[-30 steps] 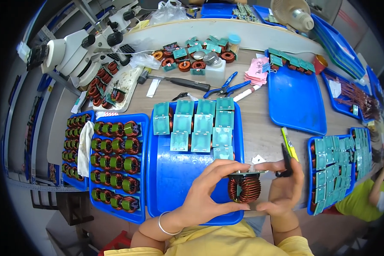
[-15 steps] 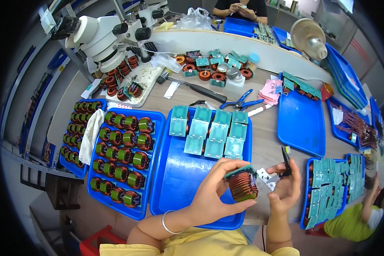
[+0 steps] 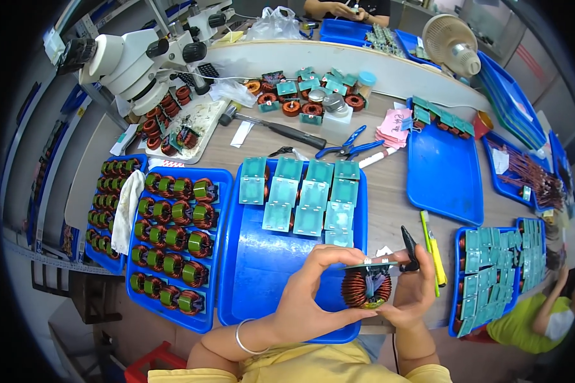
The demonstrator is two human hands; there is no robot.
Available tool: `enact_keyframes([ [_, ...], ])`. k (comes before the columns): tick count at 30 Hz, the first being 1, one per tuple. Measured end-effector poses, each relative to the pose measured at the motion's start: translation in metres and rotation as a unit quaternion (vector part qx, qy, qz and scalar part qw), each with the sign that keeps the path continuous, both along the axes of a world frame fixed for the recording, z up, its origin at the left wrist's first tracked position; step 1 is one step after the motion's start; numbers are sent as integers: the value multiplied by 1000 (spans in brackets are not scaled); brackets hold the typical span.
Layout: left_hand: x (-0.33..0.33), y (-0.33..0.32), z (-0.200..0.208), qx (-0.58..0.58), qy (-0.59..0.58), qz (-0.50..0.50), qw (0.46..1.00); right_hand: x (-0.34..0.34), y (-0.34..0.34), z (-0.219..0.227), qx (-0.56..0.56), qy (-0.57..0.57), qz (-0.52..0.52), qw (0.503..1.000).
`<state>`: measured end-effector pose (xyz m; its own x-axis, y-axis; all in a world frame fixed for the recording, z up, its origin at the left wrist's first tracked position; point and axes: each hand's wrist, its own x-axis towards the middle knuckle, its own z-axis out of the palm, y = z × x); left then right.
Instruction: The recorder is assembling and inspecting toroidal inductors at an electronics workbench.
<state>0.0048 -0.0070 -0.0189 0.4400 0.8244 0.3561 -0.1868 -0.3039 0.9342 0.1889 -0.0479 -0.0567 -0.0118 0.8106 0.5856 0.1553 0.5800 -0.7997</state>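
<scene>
A copper-wound toroidal coil (image 3: 358, 290) on a small green circuit board (image 3: 380, 263) is held up over the front right of a blue tray (image 3: 255, 287). My left hand (image 3: 306, 293) pinches it from the left, index finger along the board and thumb below the coil. My right hand (image 3: 415, 290) is closed around a slender black tool (image 3: 409, 249), whose exact kind I cannot make out. Its thumb reaches the coil's lower right side. Behind the coil, several green-board pieces (image 3: 281, 191) lie in the tray, boards up.
Left stands a tray (image 3: 214, 255) of coils with green tape. A yellow tool (image 3: 437, 262) lies right of my hand. Behind are blue-handled pliers (image 3: 350, 150), a hammer (image 3: 275, 131) and a microscope (image 3: 118, 67). More blue trays (image 3: 444, 172) are at right; another person (image 3: 351, 9) works opposite.
The coil has been turned so its board is on top and its open centre shows. My right hand has moved left to it, uncovering the yellow tool. The view has shifted slightly.
</scene>
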Motion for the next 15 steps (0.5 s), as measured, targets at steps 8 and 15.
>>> enact_keyframes([
  [8, 4, 1, 0, -33, -40, -25, 998, -2, 0, 10, 36, 42, -39, 998],
  [15, 6, 1, 1, -23, -73, -49, 996, 0, -2, 10, 50, 20, -51, 997],
])
